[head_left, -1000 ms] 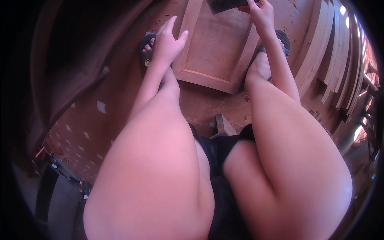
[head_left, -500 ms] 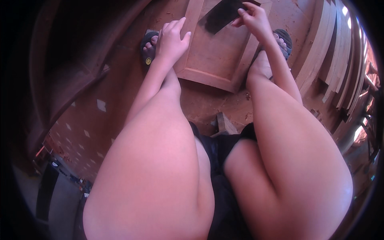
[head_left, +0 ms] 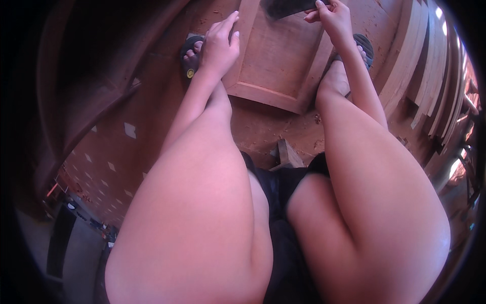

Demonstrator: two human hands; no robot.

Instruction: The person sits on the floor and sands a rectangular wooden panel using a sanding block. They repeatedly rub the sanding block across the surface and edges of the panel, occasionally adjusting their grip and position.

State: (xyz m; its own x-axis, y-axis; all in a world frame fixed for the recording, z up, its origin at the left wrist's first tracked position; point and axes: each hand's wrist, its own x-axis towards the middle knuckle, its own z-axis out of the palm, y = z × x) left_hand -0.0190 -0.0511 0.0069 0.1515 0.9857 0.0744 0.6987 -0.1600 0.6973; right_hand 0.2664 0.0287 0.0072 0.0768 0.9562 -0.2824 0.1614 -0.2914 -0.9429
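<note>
A wooden framed panel (head_left: 268, 71) lies on the ground between my feet, its raised rails around a flat centre. My right hand (head_left: 334, 23) is above the panel's far right side, its fingers pinching the edge of a dark rectangular sheet (head_left: 288, 7) that looks like sandpaper. The sheet runs left from the fingers over the panel, partly cut off by the top of the view. My left hand (head_left: 218, 48) is open and holds nothing, fingers pointing away, beside the panel's left rail and over my left foot. Whether it touches the rail I cannot tell.
Long wooden boards (head_left: 405, 66) lie stacked on the right. A small wood offcut (head_left: 288, 153) is on the ground near my seat. Wood shavings (head_left: 318, 119) are scattered by the panel. A dark curved wooden piece (head_left: 106, 101) stands at the left. Sandals (head_left: 189, 58) are on my feet.
My right hand has moved slightly right and farther away, carrying the dark sheet toward the top edge. The left hand has shifted slightly away, still open.
</note>
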